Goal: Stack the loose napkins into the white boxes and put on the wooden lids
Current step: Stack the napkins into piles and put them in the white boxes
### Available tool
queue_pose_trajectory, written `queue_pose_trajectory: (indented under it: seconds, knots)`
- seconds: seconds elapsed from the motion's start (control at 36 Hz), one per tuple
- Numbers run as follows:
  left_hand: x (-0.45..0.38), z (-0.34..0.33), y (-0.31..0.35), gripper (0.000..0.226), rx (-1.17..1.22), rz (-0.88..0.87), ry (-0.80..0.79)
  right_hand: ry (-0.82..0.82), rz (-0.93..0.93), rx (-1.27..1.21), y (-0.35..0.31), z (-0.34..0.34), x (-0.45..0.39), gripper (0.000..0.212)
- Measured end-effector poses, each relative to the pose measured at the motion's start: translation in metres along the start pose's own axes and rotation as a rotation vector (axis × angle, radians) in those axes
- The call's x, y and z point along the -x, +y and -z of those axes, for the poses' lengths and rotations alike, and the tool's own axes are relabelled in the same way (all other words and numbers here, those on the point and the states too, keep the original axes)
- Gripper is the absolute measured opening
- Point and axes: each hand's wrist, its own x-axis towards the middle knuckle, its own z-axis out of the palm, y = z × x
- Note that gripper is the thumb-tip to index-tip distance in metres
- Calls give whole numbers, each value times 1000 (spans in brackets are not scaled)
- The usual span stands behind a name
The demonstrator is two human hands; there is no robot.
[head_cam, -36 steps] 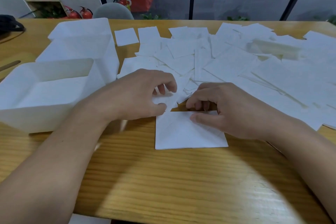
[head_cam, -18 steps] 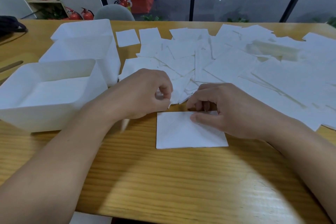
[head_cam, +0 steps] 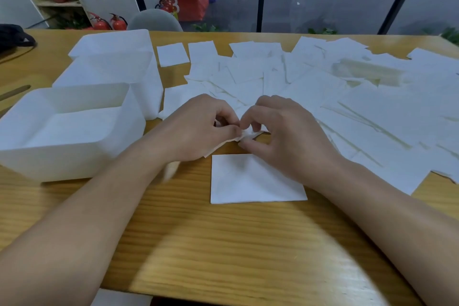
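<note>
My left hand (head_cam: 198, 126) and my right hand (head_cam: 285, 136) meet over the table's middle, and both pinch one loose white napkin (head_cam: 246, 135) between fingertips and thumbs, just above the wood. Right below them a squared white napkin (head_cam: 250, 181) lies flat near the front. Several loose napkins (head_cam: 310, 82) cover the table's middle and right. Three white boxes stand in a row on the left: the nearest box (head_cam: 72, 154), a middle box (head_cam: 149, 87) and a far box (head_cam: 109, 42), all without lids.
A wooden lid (head_cam: 12, 94) shows at the far left edge. A clear plastic wrapper (head_cam: 367, 72) lies on the napkins at the back right. A dark bag (head_cam: 12, 37) sits at the back left corner. Bare wood (head_cam: 223, 243) spans the front.
My left hand drew a napkin from the pile toward the centre. My right hand lifted off the flat napkin and moved up to pinch the same napkin.
</note>
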Motion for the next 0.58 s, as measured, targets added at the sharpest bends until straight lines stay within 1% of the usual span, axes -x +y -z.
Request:
queue_pose_trajectory:
  seconds: [0.11, 0.22, 0.28, 0.36, 0.42, 0.5, 0.56, 0.58]
  knots:
    - [-1, 0, -2, 18, 44, 36, -39, 39, 69, 21, 0, -8, -2, 6]
    - [0, 2, -2, 19, 45, 16, -31, 32, 31, -67, 2, -8, 0, 4]
    - [1, 4, 0, 23, 36, -27, 19, 5, -48, -199, 3, -3, 1, 6]
    - [2, 8, 2, 28, 105, -110, 68, -9, -168, -464, 7, 11, 2, 11]
    - [3, 8, 3, 29, 143, -169, 86, 23, -204, -511, 11, 19, 3, 12]
    - [4, 2, 2, 16, 118, -231, 136, 65, -245, -551, 14, 25, 4, 8]
    - [3, -3, 1, 6, 107, -250, 188, 80, -234, -564, 12, 28, 4, 5]
    - [2, -5, 0, 5, 129, -266, 216, 75, -220, -566, 10, 29, 4, 4]
